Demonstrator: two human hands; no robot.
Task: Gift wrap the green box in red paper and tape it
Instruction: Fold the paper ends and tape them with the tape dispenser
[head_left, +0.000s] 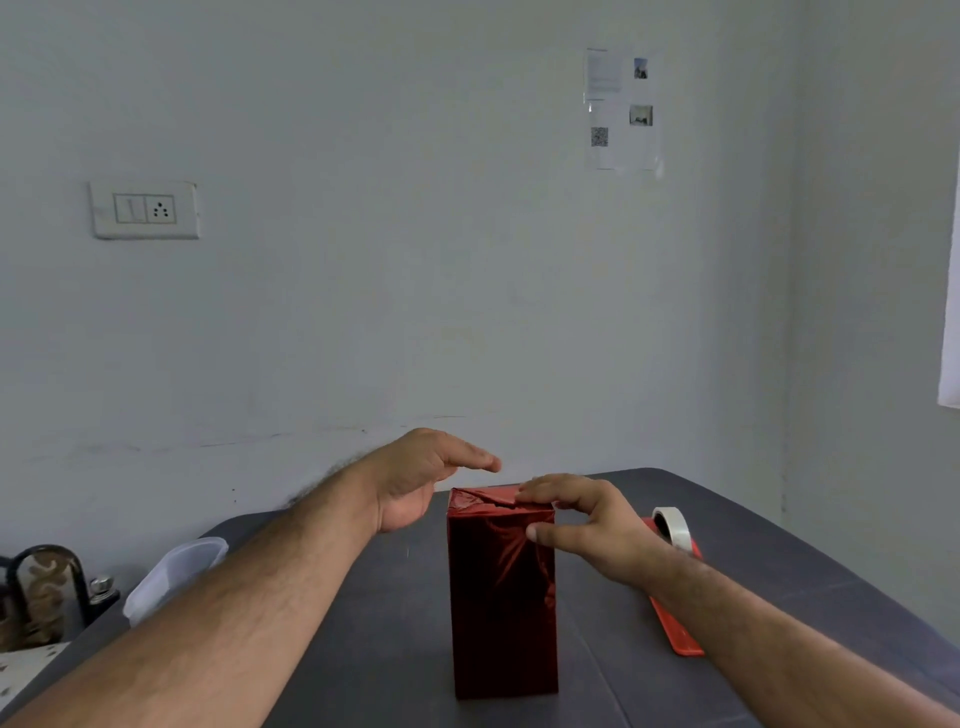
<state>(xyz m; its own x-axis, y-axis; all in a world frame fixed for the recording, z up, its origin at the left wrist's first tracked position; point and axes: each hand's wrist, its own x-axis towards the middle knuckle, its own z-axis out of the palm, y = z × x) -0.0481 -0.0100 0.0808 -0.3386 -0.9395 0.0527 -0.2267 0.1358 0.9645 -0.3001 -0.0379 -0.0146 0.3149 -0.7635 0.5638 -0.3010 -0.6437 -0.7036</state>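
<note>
Red-wrapped box (503, 592) stands upright mid-surface (384, 649), long axis vertical. Right hand (587, 525) is nearer, fingertips pressing the top folds, grip loosely spread; left hand (415, 478) hovers wide, empty. Tape roll (671, 526) lies right, just beyond that wrist.

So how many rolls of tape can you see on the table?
1. The tape roll stands on edge on the red tray, right of the wrapped box and just behind the right hand. The arms could be hiding more.

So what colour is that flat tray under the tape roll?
Red-orange tray, beneath the whitish tape roll; head view.
</note>
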